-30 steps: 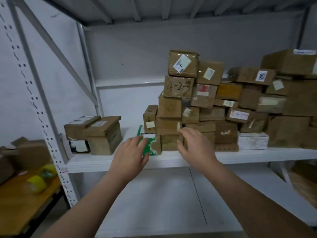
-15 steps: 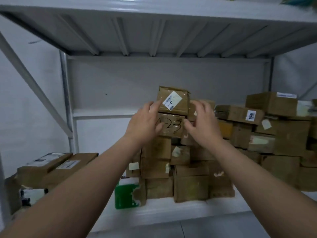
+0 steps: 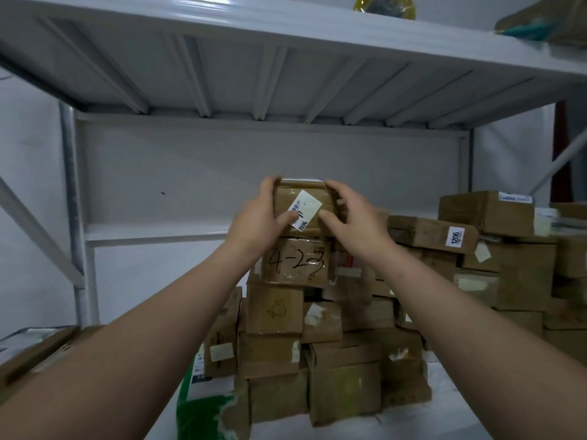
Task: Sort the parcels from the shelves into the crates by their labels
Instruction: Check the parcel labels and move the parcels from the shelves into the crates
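Observation:
A small brown cardboard parcel (image 3: 303, 195) with a tilted white label tops a tall stack of parcels on the white shelf. My left hand (image 3: 254, 219) grips its left side, thumb on the front face. My right hand (image 3: 351, 217) grips its right side, thumb near the label. Directly beneath sits a parcel marked "4-23" (image 3: 295, 262). The stack (image 3: 273, 341) continues down to the shelf board, with several more brown boxes under and beside it.
More brown parcels (image 3: 444, 236) pile up to the right, one tagged "1206". A green-and-white packet (image 3: 203, 401) leans at the stack's foot. Flat boxes (image 3: 28, 347) lie at the left. The upper shelf (image 3: 286, 58) hangs close overhead, a yellow tape roll (image 3: 384, 4) on it.
Both hands rose from the foot of the stack to its top and closed round the topmost labelled parcel. The view tilted upward and moved closer.

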The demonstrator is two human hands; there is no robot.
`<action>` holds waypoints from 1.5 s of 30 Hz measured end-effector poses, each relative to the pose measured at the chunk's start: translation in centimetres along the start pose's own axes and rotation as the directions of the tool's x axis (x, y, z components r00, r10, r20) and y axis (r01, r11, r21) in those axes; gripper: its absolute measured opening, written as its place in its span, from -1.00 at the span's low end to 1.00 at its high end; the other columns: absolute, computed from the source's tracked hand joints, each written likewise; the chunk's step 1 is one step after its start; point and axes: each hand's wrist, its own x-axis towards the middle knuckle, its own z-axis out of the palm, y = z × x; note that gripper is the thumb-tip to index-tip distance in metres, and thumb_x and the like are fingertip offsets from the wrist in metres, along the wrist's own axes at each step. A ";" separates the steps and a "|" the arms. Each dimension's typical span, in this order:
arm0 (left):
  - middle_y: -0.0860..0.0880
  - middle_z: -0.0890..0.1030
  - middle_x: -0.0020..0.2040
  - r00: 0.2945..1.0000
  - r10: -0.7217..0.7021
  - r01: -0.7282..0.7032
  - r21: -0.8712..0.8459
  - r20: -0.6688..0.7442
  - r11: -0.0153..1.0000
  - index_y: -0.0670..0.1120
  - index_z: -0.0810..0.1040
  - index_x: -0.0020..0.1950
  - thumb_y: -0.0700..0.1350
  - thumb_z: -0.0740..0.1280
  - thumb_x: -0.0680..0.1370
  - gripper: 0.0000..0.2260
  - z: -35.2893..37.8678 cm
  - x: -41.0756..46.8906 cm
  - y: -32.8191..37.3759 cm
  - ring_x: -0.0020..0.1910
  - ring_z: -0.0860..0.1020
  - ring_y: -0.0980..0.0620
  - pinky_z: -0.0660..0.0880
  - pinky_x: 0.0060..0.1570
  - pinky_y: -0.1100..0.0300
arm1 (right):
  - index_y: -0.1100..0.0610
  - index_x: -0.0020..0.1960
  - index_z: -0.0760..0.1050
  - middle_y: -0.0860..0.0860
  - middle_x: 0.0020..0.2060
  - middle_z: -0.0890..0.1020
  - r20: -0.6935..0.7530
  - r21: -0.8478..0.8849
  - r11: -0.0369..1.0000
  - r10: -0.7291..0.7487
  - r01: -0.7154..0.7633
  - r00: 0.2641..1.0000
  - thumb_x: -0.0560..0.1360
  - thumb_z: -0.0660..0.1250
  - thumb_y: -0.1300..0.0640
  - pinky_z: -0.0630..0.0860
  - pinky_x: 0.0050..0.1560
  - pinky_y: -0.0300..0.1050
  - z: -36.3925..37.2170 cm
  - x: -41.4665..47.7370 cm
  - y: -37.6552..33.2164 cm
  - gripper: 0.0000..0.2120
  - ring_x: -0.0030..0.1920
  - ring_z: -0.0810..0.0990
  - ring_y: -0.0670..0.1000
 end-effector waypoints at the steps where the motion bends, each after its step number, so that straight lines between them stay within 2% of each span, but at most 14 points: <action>1: -0.04 0.56 0.21 0.999 0.006 -0.007 -0.018 -0.033 1.000 0.08 0.19 0.43 0.04 0.38 0.51 -0.43 0.0 -0.1 0.0 0.09 0.58 -0.08 0.55 0.00 -0.01 | -0.06 0.42 0.31 -0.05 0.27 0.44 -0.026 0.053 0.999 -0.008 0.010 1.000 0.54 0.33 0.05 0.27 -0.06 -0.52 0.1 0.0 -0.1 -0.53 0.15 0.40 -0.16; 4: 0.02 0.56 0.19 0.992 0.034 -0.051 -0.143 -0.120 0.988 0.11 0.23 0.37 0.05 0.35 0.52 -0.52 -0.3 -0.8 -0.1 0.04 0.60 0.01 0.58 -0.08 0.07 | -0.08 0.27 0.38 -0.12 0.20 0.43 -0.077 0.248 0.968 -0.009 0.028 0.997 0.54 0.32 0.03 0.34 -0.07 -0.58 0.6 0.0 -1.0 -0.68 0.12 0.41 -0.24; 8: 0.06 0.54 0.16 0.985 0.025 -0.089 -0.377 -0.169 0.922 0.07 0.32 0.21 0.07 0.28 0.56 -0.73 -0.6 -1.7 -0.2 0.04 0.58 0.16 0.59 -0.01 0.05 | -0.12 -0.04 0.40 -0.15 0.05 0.43 -0.141 0.348 0.936 0.001 0.048 0.990 0.56 0.29 -0.02 0.39 -0.01 -0.41 1.6 -0.1 -2.4 -0.94 0.05 0.45 -0.27; 11: -0.05 0.52 0.10 0.974 -0.032 -0.083 -0.490 -0.223 0.868 0.09 0.33 -0.03 -0.01 0.24 0.60 -0.92 -1.1 -1.9 -0.4 0.02 0.56 0.13 0.59 -0.03 0.11 | -0.07 -0.17 0.39 -0.14 -0.04 0.41 -0.232 0.354 0.933 0.018 0.067 0.973 0.55 0.30 -0.01 0.41 -0.01 -0.32 2.5 -0.4 -3.3 -0.85 -0.01 0.44 -0.24; 15: 0.08 0.50 0.02 0.958 -0.075 -0.104 -0.579 -0.277 0.808 0.09 0.29 -0.03 -0.12 0.27 0.60 -0.83 -1.7 -2.5 -0.8 0.01 0.56 0.24 0.54 -0.12 0.35 | -0.03 0.11 0.35 -0.07 0.10 0.42 -0.291 0.371 0.926 0.054 0.061 0.955 0.50 0.38 0.06 0.37 0.04 -0.45 3.4 -0.6 -4.2 -0.74 0.08 0.40 -0.29; 19: 0.09 0.37 0.24 0.977 -0.037 -0.103 -0.613 -0.212 0.784 0.01 0.24 0.40 -0.21 0.28 0.58 -0.57 -2.2 -3.0 -1.3 0.20 0.43 0.31 0.45 0.19 0.36 | -0.07 0.44 0.20 -0.09 0.28 0.42 -0.184 0.425 0.905 0.074 0.011 0.980 0.50 0.34 0.13 0.39 0.05 -0.49 3.7 -0.6 -4.8 -0.42 0.16 0.40 -0.33; 21: 0.08 0.34 0.27 0.986 -0.011 -0.099 -0.632 -0.169 0.769 0.02 0.25 0.44 -0.24 0.27 0.56 -0.52 -2.6 -3.2 -1.2 0.15 0.41 0.44 0.46 0.15 0.40 | -0.08 0.40 0.23 -0.17 0.18 0.50 -0.182 0.477 0.878 0.067 0.028 0.981 0.51 0.35 0.08 0.45 0.04 -0.44 3.9 -0.7 -5.0 -0.49 0.12 0.47 -0.34; 24: 0.08 0.43 0.23 0.989 -0.030 -0.085 -0.716 -0.146 0.692 0.07 0.31 0.30 -0.09 0.31 0.57 -0.66 -3.2 -3.6 -1.0 0.12 0.49 0.31 0.53 -0.07 0.39 | -0.05 0.29 0.20 -0.25 0.08 0.48 -0.195 0.547 0.837 0.119 0.007 0.974 0.47 0.37 -0.11 0.47 -0.03 -0.45 3.7 -0.8 -5.7 -0.49 0.01 0.47 -0.46; 27: 0.05 0.47 0.16 0.990 -0.041 -0.071 -0.736 -0.133 0.673 0.08 0.28 0.12 0.12 0.34 0.46 -0.65 -4.1 -3.9 -1.1 0.12 0.54 0.19 0.53 -0.01 0.30 | 0.00 0.23 0.19 -0.19 0.07 0.46 -0.200 0.554 0.832 0.112 0.018 0.973 0.42 0.37 -0.16 0.40 -0.10 -0.57 3.8 -1.1 -6.5 -0.46 -0.05 0.46 -0.49; 30: 0.01 0.50 0.08 0.990 -0.043 -0.073 -0.757 -0.133 0.649 0.05 0.21 0.04 0.07 0.39 0.46 -0.63 -5.0 -4.0 -1.3 0.02 0.59 0.23 0.53 -0.06 0.32 | 0.01 0.18 0.20 -0.11 0.06 0.46 -0.211 0.533 0.845 0.083 0.043 0.974 0.42 0.39 -0.16 0.40 -0.12 -0.54 4.0 -1.1 -7.6 -0.48 -0.04 0.49 -0.39; 33: -0.12 0.50 0.15 0.982 -0.108 -0.052 -0.779 -0.153 0.625 0.08 0.22 0.04 0.08 0.39 0.42 -0.62 -5.9 -4.0 -1.8 0.12 0.58 0.00 0.57 0.06 0.08 | -0.05 0.20 0.18 -0.09 0.11 0.44 -0.183 0.544 0.837 0.050 0.059 0.982 0.44 0.27 -0.17 0.40 -0.13 -0.52 4.3 -1.0 -8.8 -0.56 -0.02 0.47 -0.36; 36: -0.15 0.52 0.16 0.977 -0.129 -0.054 -0.781 -0.171 0.622 0.12 0.23 0.07 0.08 0.38 0.41 -0.62 -7.1 -4.3 -2.4 0.12 0.58 -0.06 0.55 0.11 -0.08 | -0.12 0.25 0.15 -0.01 0.24 0.39 -0.153 0.536 0.842 0.015 0.070 0.988 0.55 0.21 -0.14 0.40 -0.10 -0.55 4.9 -1.1 -9.8 -0.64 0.10 0.43 -0.27; 42: -0.12 0.56 0.14 0.974 -0.168 -0.015 -0.787 -0.150 0.617 0.14 0.24 0.07 0.09 0.38 0.40 -0.62 -8.9 -5.2 -4.2 0.11 0.60 -0.07 0.55 0.09 -0.13 | -0.13 0.26 0.16 0.05 0.29 0.38 -0.117 0.583 0.810 0.010 0.061 0.993 0.47 0.19 -0.21 0.49 0.08 -0.24 6.6 -1.6 -12.1 -0.57 0.20 0.46 -0.09; 45: -0.13 0.56 0.14 0.972 -0.183 -0.003 -0.787 -0.146 0.617 0.14 0.24 0.07 0.09 0.39 0.39 -0.61 -9.7 -5.5 -5.1 0.11 0.60 -0.07 0.55 0.09 -0.13 | -0.13 0.26 0.16 0.06 0.29 0.39 -0.114 0.596 0.801 0.017 0.054 0.993 0.45 0.19 -0.21 0.51 0.03 -0.28 7.6 -1.9 -13.1 -0.56 0.18 0.47 -0.11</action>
